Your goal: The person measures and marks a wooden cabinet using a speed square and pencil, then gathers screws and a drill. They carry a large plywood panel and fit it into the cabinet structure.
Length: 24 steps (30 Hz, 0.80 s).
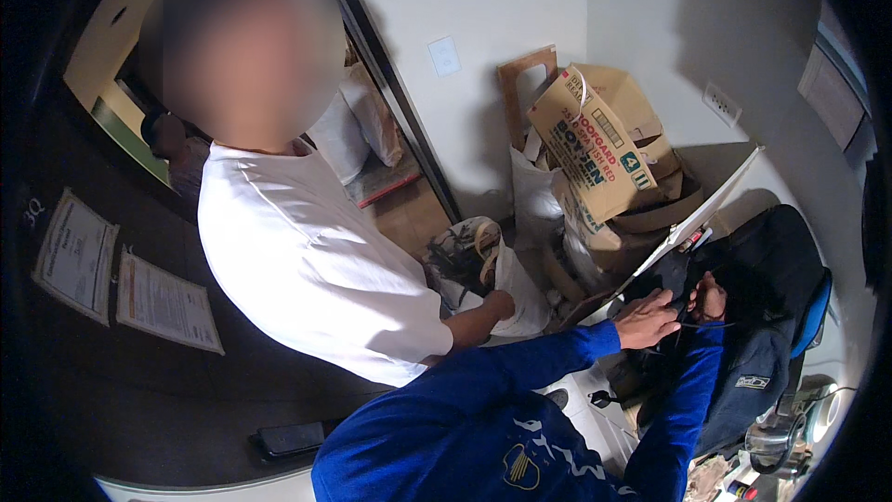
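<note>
My left hand and my right hand are close together over a black bag at the right. The fingers of both hands are closed in a grip. Something small and dark lies between them, and its kind is hidden by the fingers and the shadow. A thin black cord runs out beside the hands. Beneath them, black cables or straps with a dark plug-like end hang over a white surface. A pale flat panel stands tilted just beyond the hands.
A person in a white shirt stands at my left, one hand at a white sack of mixed items. Cardboard boxes are piled in the far corner. A glass pot stands at lower right. A phone lies at lower left.
</note>
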Available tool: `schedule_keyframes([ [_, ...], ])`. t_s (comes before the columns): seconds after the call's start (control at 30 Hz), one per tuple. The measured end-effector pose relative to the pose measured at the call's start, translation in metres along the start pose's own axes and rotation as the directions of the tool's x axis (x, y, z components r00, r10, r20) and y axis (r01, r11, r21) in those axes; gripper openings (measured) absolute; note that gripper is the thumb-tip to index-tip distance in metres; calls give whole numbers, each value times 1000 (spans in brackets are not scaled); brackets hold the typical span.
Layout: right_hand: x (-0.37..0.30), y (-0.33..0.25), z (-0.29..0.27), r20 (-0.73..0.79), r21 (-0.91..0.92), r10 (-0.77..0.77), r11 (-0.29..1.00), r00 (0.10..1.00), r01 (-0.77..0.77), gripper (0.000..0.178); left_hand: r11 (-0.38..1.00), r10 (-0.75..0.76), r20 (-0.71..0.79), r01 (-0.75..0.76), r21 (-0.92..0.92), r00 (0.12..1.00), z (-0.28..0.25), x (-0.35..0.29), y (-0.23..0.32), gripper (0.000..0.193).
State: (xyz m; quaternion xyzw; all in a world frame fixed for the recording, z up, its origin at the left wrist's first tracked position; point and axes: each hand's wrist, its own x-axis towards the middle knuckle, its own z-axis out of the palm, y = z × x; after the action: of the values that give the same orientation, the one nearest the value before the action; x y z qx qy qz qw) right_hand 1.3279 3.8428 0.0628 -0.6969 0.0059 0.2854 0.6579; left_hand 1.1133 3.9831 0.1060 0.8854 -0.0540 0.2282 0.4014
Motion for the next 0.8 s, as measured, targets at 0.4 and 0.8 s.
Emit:
schedule_keyframes([
  [0.4,-79,35,-12,98,468,-260,864,961,186,41,998,-68,-62,68,-15,996,36,9,-11,21],
  [0.8,-240,55,34,-231,-134,-513,859,827,495,26,975,-215,-30,216,57,976,20,37,-14,14],
])
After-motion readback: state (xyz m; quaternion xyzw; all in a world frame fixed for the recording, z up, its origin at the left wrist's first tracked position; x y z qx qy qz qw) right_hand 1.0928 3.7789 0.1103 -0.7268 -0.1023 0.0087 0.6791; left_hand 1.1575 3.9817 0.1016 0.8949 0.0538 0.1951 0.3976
